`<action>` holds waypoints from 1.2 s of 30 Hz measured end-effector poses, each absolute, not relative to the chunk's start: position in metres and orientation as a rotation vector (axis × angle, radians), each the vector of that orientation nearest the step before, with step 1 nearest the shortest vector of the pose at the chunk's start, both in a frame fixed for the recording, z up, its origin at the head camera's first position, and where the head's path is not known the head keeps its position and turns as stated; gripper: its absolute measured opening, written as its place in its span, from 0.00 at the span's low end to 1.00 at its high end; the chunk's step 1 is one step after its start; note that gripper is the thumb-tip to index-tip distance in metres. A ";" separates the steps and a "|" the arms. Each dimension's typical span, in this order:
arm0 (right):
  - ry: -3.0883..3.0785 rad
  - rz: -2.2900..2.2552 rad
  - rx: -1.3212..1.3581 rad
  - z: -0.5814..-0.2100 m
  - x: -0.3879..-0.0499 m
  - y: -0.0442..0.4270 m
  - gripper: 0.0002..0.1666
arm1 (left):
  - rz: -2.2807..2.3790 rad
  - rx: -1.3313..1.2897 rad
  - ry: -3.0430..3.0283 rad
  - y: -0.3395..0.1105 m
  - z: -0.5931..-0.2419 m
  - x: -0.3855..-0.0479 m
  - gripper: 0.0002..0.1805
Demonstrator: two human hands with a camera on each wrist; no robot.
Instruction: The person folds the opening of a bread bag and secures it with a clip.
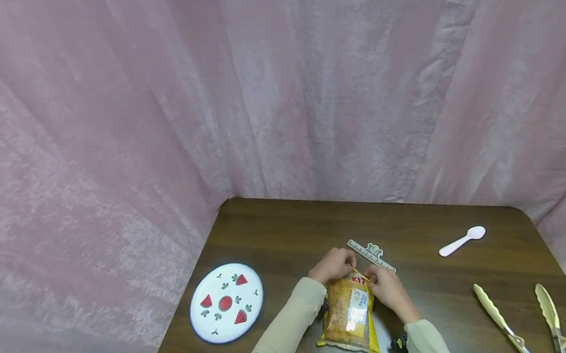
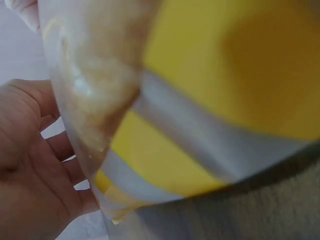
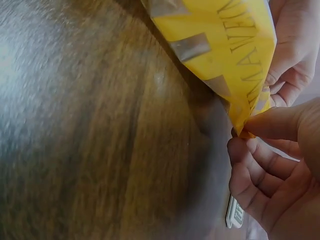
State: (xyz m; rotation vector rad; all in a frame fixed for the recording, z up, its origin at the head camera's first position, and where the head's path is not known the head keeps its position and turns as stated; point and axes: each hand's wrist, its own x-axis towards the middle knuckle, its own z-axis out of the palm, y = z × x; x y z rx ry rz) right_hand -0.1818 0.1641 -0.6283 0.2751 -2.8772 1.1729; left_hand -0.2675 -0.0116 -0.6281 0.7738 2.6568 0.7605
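A yellow, partly see-through food bag [image 1: 344, 314] with a white label lies on the table, brownish contents showing inside. At its far end, the left hand [image 1: 334, 265] pinches one top corner. The right hand [image 1: 388, 289] holds the opposite top corner; in the right wrist view its thumb [image 3: 275, 122] presses the yellow film against the fingers. In the left wrist view the bag's side covers the left fingertips. Just beyond both hands lies a flat bag clip [image 1: 371, 254] with a ruler-like patterned bar, close to the right fingers.
A white plate with watermelon prints [image 1: 223, 332] sits at the left of the brown table [image 1: 304, 222]. Toward the back right is a white spoon [image 1: 462, 241]. Spread metal tongs [image 1: 524, 350] lie along the right side. Pink curtains [image 1: 319, 91] hang behind the table.
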 end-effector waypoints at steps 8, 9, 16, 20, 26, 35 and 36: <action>-2.852 1.181 0.308 -0.633 -0.181 0.167 0.10 | 0.775 0.775 2.623 -0.012 -0.628 -0.268 0.11; -2.846 1.173 0.313 -0.633 -0.180 0.166 0.09 | 0.786 0.781 2.613 -0.013 -0.628 -0.268 0.11; -2.835 1.198 0.298 -0.630 -0.176 0.165 0.07 | 0.822 0.787 2.560 -0.015 -0.629 -0.270 0.13; -2.802 1.290 0.303 -0.628 -0.175 0.164 0.02 | 0.818 0.772 2.580 -0.016 -0.629 -0.268 0.14; -2.737 1.390 0.263 -0.627 -0.179 0.163 0.04 | 0.851 0.698 2.593 -0.015 -0.630 -0.266 0.05; -2.731 1.620 0.181 -0.624 -0.183 0.166 0.05 | 0.885 0.726 2.551 -0.016 -0.631 -0.266 0.06; -2.741 1.643 0.176 -0.623 -0.183 0.167 0.05 | 0.876 0.728 2.552 -0.016 -0.632 -0.265 0.07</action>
